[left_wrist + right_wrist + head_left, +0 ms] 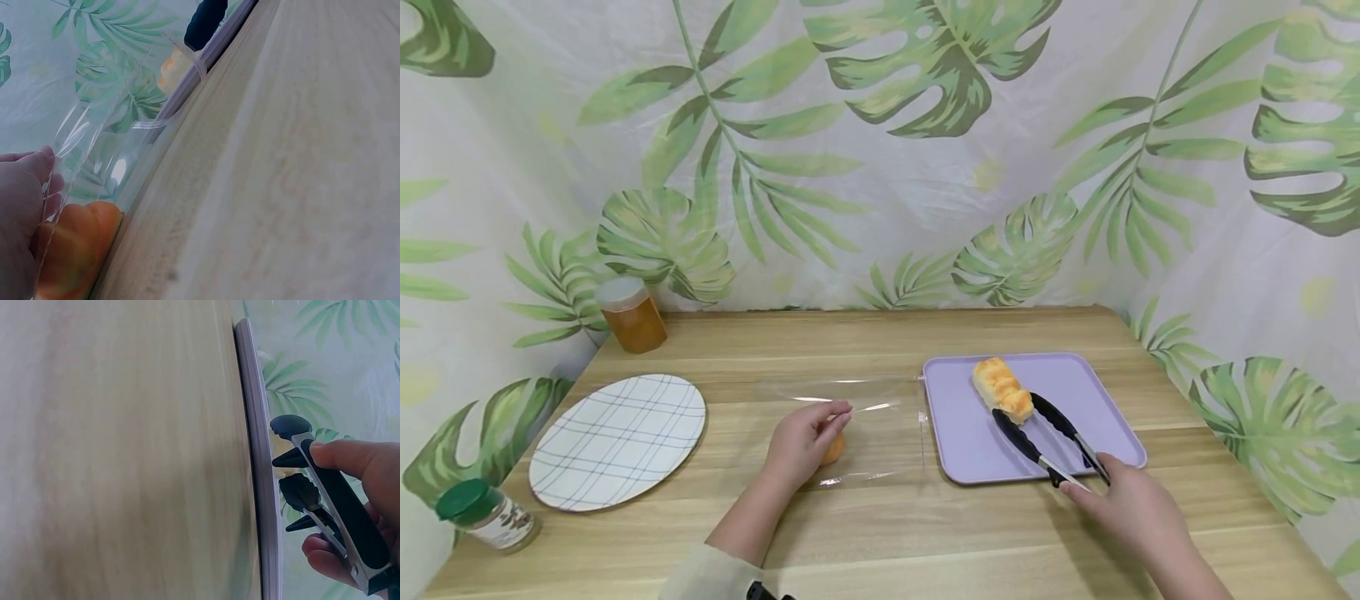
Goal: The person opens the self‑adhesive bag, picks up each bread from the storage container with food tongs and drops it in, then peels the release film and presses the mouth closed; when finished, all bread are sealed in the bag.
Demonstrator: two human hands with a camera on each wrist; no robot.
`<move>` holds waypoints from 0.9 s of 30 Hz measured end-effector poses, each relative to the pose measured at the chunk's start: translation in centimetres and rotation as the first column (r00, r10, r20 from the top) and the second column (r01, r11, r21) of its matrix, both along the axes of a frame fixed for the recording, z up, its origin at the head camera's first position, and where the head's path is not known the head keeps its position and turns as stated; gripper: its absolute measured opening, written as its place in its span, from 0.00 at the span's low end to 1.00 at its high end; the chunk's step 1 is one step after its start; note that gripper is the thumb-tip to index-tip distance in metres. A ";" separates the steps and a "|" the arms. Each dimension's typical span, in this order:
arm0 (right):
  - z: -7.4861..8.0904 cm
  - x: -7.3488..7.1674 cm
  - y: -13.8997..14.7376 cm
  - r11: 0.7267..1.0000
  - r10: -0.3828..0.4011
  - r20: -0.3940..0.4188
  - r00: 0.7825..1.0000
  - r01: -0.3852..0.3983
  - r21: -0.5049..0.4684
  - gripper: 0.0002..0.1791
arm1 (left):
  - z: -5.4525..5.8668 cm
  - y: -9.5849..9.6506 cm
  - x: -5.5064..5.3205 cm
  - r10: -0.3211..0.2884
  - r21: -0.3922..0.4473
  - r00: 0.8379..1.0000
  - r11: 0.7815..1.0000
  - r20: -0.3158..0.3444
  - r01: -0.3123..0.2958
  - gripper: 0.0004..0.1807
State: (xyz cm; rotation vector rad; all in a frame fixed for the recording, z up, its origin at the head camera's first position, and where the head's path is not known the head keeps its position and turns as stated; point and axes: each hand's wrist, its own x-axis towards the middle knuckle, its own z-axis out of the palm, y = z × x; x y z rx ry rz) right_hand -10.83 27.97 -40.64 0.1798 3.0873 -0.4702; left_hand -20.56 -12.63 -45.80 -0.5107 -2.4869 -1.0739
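Observation:
My left hand (pixel 801 442) pinches the edge of a clear plastic bag (pixel 887 437) lying on the table. Inside the bag, partly behind the hand, is an orange-brown bread roll (pixel 84 244). With my right hand (pixel 1138 508) I grip a pair of black-tipped metal tongs (pixel 337 506). The tongs' black ends stand spread on either side of the near end of a golden-topped loaf of bread (pixel 1002 387). That loaf lies on a lilac tray (pixel 1105 425).
A white checked plate (pixel 617 442) lies at the left. Behind it stands a jar of amber contents (pixel 636 321) with a pale lid. A green-capped seasoning bottle (pixel 490 517) is at the near left. Leaf-patterned cloth (pixel 910 208) borders the table's back and sides.

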 end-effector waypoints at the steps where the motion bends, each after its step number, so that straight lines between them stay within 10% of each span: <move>1: -0.1 0.0 -0.1 1.000 0.002 -0.009 1.000 -0.002 0.002 0.48 | 0.0 0.0 0.0 0.000 0.001 1.000 1.000 0.003 0.000 0.08; 17: 0.5 0.3 1.5 0.997 0.032 -0.073 0.997 -0.037 -0.068 0.39 | 0.0 0.0 0.0 -0.010 -0.004 1.000 1.000 -0.018 0.010 0.08; 27: 1.7 -0.5 1.4 0.973 0.182 -0.040 0.982 -0.186 -0.133 0.34 | -0.1 0.0 -0.1 -0.001 0.002 1.000 1.000 -0.009 0.001 0.08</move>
